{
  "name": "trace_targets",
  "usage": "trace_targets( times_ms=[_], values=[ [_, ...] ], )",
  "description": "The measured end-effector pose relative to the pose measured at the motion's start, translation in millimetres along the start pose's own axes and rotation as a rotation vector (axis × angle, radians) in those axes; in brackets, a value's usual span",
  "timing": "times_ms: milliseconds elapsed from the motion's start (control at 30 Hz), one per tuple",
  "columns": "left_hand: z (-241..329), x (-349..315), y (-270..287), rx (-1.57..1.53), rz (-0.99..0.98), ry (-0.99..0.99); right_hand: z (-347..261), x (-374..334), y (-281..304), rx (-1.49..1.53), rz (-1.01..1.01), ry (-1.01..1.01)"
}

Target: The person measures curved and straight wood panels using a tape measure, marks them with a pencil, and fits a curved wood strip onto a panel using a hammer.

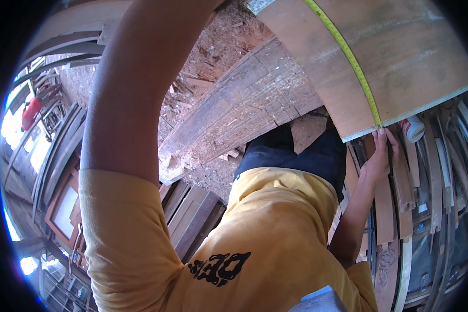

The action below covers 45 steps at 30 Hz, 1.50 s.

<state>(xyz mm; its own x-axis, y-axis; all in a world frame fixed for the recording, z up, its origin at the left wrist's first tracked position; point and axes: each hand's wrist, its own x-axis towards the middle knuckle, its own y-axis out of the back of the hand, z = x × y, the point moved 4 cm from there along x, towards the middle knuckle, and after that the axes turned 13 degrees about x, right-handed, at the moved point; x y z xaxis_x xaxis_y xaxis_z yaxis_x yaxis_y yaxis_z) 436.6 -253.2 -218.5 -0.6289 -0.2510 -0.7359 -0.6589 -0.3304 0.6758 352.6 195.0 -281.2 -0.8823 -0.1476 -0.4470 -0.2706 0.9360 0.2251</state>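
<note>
Across the board (416,62), your yellow tape (354,63) looks laid out. Your right hand (378,158) pinches its end; left hand's hidden, can't tell what's left.

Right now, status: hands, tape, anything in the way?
Right hand pinching tape end at board edge. Left hand out of view. Tape lies across board. White container near right hand.

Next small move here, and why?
Probably pull the yellow measuring tape straight across the wooden board before reading it: the right hand has its end at the board's near edge, but the blade looks bowed. The fisheye may exaggerate that, and the left hand and the tape's far end are out of frame.
</note>
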Motion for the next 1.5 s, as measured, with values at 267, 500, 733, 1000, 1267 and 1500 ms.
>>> trace_targets(
  times_ms=[267,500,733,1000,1267,1500],
  values=[
    [1.3,4.9,0.8,0.004,-0.003,-0.003,-6.1,-2.1,-4.3,-0.024,-0.007,0.049],
    [2.2,11.0,5.2,0.018,-0.006,-0.004,-1.4,0.8,-0.8,0.007,-0.012,0.039],
    [3.5,14.4,5.9,0.028,-0.003,-0.010,-5.1,-0.6,-3.2,-0.009,-0.019,0.050],
    [2.7,16.6,8.0,0.023,0.010,-0.009,-6.1,-1.5,-3.8,-0.042,-0.012,0.023],
    [-2.0,16.3,6.9,0.014,0.023,-0.002,-5.2,0.0,-3.6,-0.033,-0.052,0.011],
    [-3.3,19.1,8.7,0.005,0.040,-0.006,-3.4,1.8,-0.1,-0.018,-0.074,-0.057]
  ],
)
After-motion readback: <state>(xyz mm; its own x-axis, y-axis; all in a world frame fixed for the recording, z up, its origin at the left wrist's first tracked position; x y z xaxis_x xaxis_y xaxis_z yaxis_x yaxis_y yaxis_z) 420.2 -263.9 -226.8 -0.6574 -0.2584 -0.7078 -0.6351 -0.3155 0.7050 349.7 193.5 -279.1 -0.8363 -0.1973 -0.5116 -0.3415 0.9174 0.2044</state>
